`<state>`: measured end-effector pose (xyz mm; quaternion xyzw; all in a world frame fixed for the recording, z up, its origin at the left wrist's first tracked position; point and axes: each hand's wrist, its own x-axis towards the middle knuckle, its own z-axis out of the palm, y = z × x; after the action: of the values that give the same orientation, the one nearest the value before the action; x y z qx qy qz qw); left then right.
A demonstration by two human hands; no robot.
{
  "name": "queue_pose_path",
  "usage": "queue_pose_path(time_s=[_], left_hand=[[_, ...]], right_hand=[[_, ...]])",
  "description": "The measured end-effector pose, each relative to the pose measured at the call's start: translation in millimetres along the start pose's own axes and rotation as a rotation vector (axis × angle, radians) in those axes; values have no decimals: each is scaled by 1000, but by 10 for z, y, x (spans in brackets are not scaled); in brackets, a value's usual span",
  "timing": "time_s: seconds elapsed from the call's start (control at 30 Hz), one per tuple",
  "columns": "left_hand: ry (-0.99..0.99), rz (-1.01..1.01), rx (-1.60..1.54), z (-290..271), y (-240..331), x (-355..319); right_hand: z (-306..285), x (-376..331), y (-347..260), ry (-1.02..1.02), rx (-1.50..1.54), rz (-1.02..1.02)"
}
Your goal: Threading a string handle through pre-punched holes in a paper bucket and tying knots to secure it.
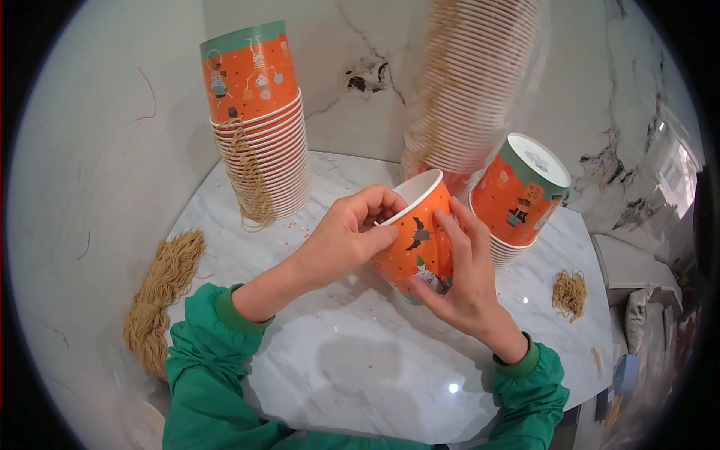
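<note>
An orange paper cup (424, 236) with a bat picture is held tilted above the marble table, its white rim facing up and left. My left hand (349, 229) pinches the rim, with fingers reaching inside the cup and the thumb outside. Around the cup's right side wraps my right hand (466, 277), thumb low on the wall and fingers along its side. What the left fingertips do inside the cup is hidden. Just behind my right hand stands a short stack of upside-down orange cups (517, 199).
A tall stack of upside-down cups (259, 142) with tan strings hanging down it stands at the left. Behind, a taller stack (480, 82) sits in clear plastic. Tan string bundles lie at the left edge (161, 300) and right (570, 294) of the marble table (337, 367).
</note>
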<state>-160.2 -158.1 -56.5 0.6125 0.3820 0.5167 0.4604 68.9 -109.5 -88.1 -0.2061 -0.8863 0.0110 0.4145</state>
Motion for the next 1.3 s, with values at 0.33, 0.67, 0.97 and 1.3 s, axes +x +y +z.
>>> queue_pose_path(time_s=[0.33, 0.67, 0.97, 1.3], left_hand=[[-25, -179, -310, 88, -30, 15], [9, -194, -428, 209, 51, -77], [27, -178, -439, 319, -11, -119], [101, -133, -408, 404, -3, -169]], right_hand=[[30, -6, 16, 24, 99, 24], [74, -55, -184, 243, 207, 30], [71, 37, -111, 374, 196, 41], [-7, 206, -141, 324, 113, 69]])
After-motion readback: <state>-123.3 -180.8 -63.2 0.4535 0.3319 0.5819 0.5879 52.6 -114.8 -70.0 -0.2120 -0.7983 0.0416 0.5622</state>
